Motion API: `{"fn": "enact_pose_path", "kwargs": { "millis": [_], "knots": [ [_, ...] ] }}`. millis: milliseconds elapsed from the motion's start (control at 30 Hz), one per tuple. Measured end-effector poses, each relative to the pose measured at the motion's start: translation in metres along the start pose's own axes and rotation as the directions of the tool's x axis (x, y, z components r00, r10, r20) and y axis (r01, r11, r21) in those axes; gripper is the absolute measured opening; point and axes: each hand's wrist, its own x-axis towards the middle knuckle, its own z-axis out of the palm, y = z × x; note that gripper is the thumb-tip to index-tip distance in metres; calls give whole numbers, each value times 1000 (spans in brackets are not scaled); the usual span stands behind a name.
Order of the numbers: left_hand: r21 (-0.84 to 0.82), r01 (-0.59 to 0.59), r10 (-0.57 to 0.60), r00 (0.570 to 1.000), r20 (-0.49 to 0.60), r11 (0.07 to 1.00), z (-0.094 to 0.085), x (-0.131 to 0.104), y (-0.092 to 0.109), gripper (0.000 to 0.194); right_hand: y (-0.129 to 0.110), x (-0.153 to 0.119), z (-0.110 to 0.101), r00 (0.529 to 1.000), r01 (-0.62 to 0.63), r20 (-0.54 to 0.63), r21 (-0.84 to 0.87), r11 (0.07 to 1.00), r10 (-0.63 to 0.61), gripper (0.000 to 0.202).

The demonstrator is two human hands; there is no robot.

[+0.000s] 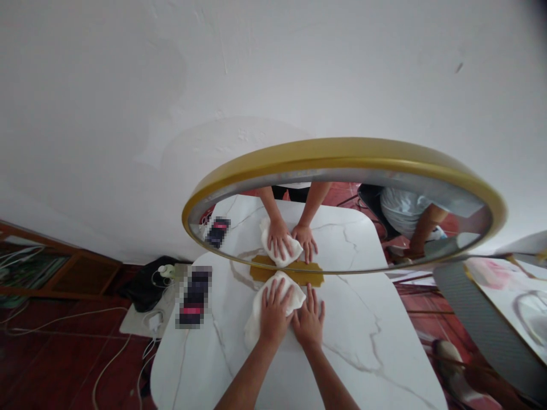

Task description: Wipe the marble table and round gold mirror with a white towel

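A white cloth point(253, 322) lies bunched near the middle of the desk point(376, 336), under the person's left hand point(276, 312). That hand is open, its fingers spread over the folds rather than closed round them. The right hand point(309, 322) is at about three o'clock from it, also open, palm down on the desktop, holding nothing; whether its thumb touches the edge of the fabric I cannot tell.

At twelve to one o'clock from the cloth is a gold base point(314, 279), with a round mirror point(342, 228) above it in a gold frame point(342, 150). The cloth's far corner reaches the base, lying over or against its near edge. At nine o'clock from the left hand is a dark, pixelated object point(194, 296).

The cloth looks soft, limp and light, so it should bunch easily under a flat palm and slide readily over the smooth desktop. A pinch at the loose corner at one o'clock would probably lift it best. The mirror seems stiff and likely heavier, its glass fragile and probably slippery; the frame at three and nine o'clock looks the safest hold.
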Motion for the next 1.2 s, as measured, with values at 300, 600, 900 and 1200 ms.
{"fn": "enact_pose_path", "kwargs": {
  "millis": [300, 600, 900, 1200],
  "knots": [
    [33, 27, -25, 998, -54, 999, -14, -6, -30, 62, -2, 1, -7, 999, -24, -22, 9, 1000, 25, 58],
    [104, 198, -186, 976, -116, 975, -29, 0, -90, 53, -5, 2, -10, 999, -35, -18, 13, 999, 35, 60],
    [85, 164, -155, 983, -99, 983, -29, -3, -85, 52, -5, 1, -10, 999, -33, -11, 16, 999, 33, 62],
    [88, 153, -145, 985, -88, 984, -28, -17, -70, 57, -5, 2, -11, 999, -33, -11, 18, 999, 33, 62]
  ]
}}
